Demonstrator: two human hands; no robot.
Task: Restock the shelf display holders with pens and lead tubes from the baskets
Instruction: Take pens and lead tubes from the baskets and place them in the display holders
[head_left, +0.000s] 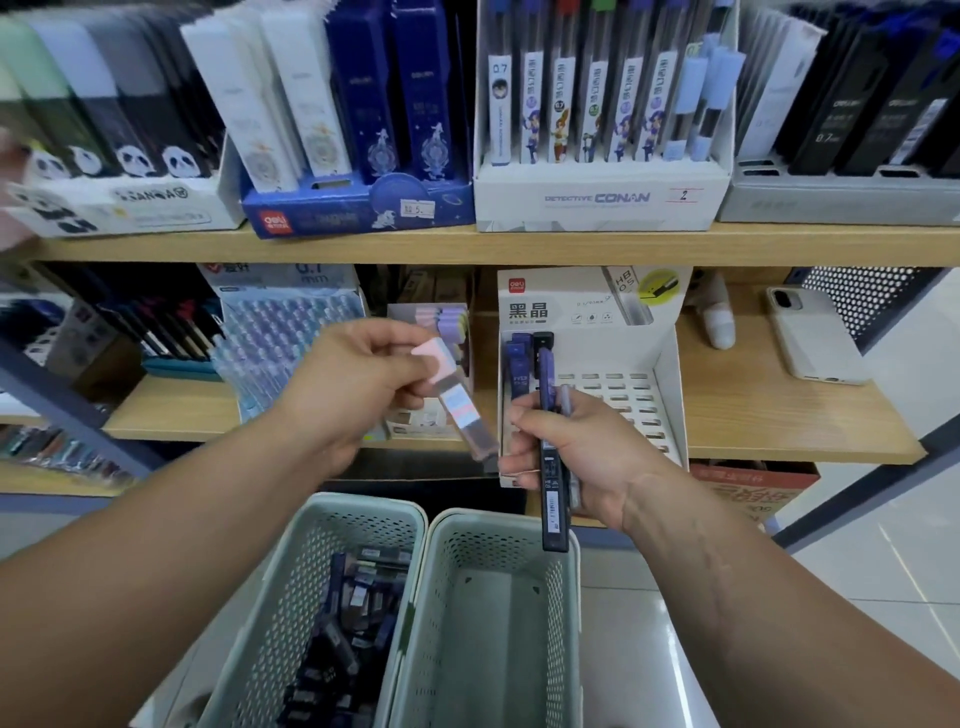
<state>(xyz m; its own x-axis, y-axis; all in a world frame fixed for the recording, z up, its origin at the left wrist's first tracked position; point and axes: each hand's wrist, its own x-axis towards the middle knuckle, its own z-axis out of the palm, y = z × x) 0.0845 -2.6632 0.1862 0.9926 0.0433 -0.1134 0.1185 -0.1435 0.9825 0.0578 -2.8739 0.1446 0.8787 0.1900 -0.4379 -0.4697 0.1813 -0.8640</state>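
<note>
The left hand (353, 384) pinches a pink-capped tube (457, 405); the right hand (587, 452) has its grip wrapped round dark tubes (553, 499), by the white holder (665, 395).

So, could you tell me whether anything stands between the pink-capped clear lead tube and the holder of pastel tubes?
Nothing visible does: the pink-capped clear lead tube, pinched by the left hand, hangs before the holder of pastel tubes; the right hand, gripping dark tubes, is beside it.

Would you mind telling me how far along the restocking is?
Early on: the white display holder has only a few slotted tubes. The left hand holds a pink-capped lead tube, the right hand grips dark blue tubes. Many loose tubes wait in the left basket.
</note>
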